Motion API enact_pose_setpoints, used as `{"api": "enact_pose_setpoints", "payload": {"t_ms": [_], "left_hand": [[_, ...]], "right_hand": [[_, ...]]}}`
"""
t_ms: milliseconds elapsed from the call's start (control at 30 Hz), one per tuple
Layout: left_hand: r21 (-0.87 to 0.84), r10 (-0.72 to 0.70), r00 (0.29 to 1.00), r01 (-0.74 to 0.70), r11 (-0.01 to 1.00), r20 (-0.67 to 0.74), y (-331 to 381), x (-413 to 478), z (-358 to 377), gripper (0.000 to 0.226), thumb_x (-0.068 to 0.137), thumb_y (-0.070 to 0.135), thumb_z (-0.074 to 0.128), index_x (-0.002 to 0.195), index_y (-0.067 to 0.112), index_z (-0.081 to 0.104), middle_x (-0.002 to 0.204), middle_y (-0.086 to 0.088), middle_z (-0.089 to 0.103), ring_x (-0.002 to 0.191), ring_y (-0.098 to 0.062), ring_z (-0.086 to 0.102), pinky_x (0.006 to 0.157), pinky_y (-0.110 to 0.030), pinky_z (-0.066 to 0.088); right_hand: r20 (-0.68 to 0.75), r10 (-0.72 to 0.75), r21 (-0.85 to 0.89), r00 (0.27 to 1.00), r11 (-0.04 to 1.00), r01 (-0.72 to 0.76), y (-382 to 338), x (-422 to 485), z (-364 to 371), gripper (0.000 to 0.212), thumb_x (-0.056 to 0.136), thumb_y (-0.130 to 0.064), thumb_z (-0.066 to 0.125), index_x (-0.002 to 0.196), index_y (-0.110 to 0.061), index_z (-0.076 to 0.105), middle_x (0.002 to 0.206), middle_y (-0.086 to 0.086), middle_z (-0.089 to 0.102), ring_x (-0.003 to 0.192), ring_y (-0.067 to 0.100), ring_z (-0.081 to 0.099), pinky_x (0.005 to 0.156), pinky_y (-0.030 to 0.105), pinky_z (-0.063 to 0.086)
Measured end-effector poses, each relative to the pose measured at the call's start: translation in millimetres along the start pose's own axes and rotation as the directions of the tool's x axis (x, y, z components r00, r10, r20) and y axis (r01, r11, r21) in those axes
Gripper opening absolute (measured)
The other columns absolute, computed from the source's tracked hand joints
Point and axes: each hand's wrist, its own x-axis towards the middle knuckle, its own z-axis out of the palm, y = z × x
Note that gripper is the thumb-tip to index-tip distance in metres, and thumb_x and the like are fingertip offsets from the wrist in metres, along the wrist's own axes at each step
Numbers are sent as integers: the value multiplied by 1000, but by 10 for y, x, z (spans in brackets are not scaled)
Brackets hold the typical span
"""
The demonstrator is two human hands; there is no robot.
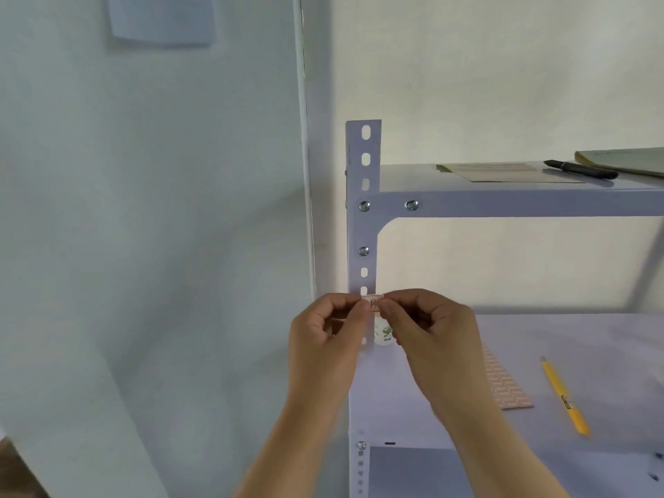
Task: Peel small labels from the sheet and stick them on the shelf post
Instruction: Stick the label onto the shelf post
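Observation:
A small white label [373, 303] with a red border and a red mark is held flat against the front of the pale perforated shelf post [363, 224]. My left hand [325, 339] pinches its left edge and my right hand [433, 339] pinches its right edge, fingertips almost touching. The label sits just below one of the post's oval holes. A sheet of red-bordered labels [506, 386] lies on the lower shelf [575, 339], partly hidden behind my right forearm.
A yellow pen-like tool [564, 397] lies on the lower shelf to the right of the sheet. A small white bottle [383, 334] stands behind the post. The upper shelf [503, 199] carries papers, a black pen [582, 170] and a notepad. A wall is on the left.

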Motion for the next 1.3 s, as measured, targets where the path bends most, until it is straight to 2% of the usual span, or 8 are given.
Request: {"api": "enact_pose_setpoints", "payload": {"t_ms": [100,267,633,833,933,1100,1167,1300], "left_hand": [[32,46,999,-46,998,0,-11,76,-74,16,89,14,72,76,22,76,61,11,69,56,-4,57,59,-19,51],[42,85,996,-84,996,-35,-39,177,-83,14,88,13,74,78,22,77,65,9,73,59,-4,61,63,-21,53],[33,138,979,-135,990,-147,-82,237,-5,12,83,13,79,75,22,80,70,5,78,63,-10,67,62,-23,54],[37,153,974,-149,988,-167,-104,266,7,14,82,9,79,77,21,81,72,3,79,71,-30,71,66,-33,58],[45,162,971,-157,987,-175,-112,272,9,14,82,9,80,76,22,81,70,3,78,66,-28,69,61,-25,55],[54,165,971,-158,986,-175,-127,286,19,14,81,9,80,77,22,81,69,5,77,59,-9,65,59,-20,52],[58,169,970,-162,985,-173,-123,279,27,14,81,9,80,76,23,81,68,7,77,57,-8,62,57,-19,50],[77,176,967,-164,983,-183,-145,284,32,14,81,10,81,77,23,81,68,8,77,57,-8,63,58,-19,51]], "right_hand": [[-29,-31,-15,999,999,31,10,16,106,12,87,-18,71,81,-25,79,71,-9,76,60,9,61,60,23,50],[-36,-56,-30,998,998,55,21,111,158,16,86,-12,72,81,-26,79,70,-12,75,57,4,60,57,13,45],[-52,-110,-51,993,993,107,25,219,187,17,84,-17,77,88,-28,65,70,-8,72,56,5,62,54,11,44],[-73,-164,-66,984,985,159,17,205,219,22,84,-11,76,87,-27,62,70,-7,70,57,4,62,49,7,42],[-84,-183,-79,980,981,176,10,201,232,20,84,-12,76,87,-25,62,65,-6,69,58,3,62,48,5,41],[-116,-202,-107,972,976,190,35,189,275,22,84,-13,77,89,-26,60,66,-6,68,63,5,63,50,5,42],[-128,-212,-113,969,974,198,50,192,276,23,84,-14,77,90,-28,60,73,-8,69,65,5,63,53,6,43],[-147,-238,-138,960,966,219,70,186,288,24,84,-16,78,92,-28,58,71,-11,69,70,9,63,57,8,44]]}}
